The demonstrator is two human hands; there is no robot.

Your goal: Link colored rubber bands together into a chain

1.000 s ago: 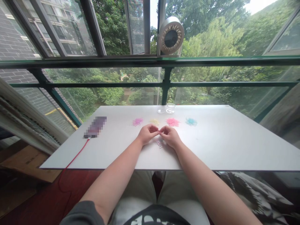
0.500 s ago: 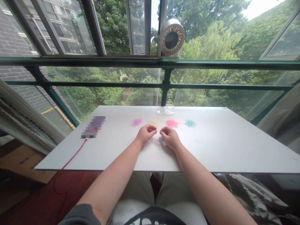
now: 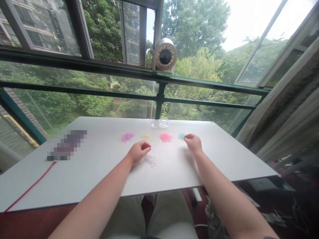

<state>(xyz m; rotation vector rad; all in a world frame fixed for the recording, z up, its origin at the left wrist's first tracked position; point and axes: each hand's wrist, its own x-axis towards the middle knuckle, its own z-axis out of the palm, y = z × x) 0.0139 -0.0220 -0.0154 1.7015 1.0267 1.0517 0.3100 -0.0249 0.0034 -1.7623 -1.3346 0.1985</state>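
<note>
My right hand point(image 3: 193, 143) reaches over the near right edge of a small teal pile point(image 3: 181, 136), thumb and fingers pinched together. Whatever is between those fingertips is too small to make out. Curled with thumb close to the fingers, my left hand point(image 3: 139, 152) hovers beside a loose mixed pile of thin pale loops point(image 3: 152, 161). I cannot tell what, if anything, it pinches. Behind the hands, a purple pile point(image 3: 127, 137), a pale yellow pile point(image 3: 147, 137) and a pink pile point(image 3: 165, 137) lie in a row with the teal one.
Clear round containers or lids point(image 3: 163, 125) stand at the back of the white table point(image 3: 104, 132). On the left lies a blurred-out device point(image 3: 68, 144) with a red cable point(image 3: 32, 186). A round fan-like device point(image 3: 165, 55) sits by the window railing.
My right hand has moved away from the left, right and forward to the teal pile. My left hand stays by the mixed pile. The view has turned right and tilted.
</note>
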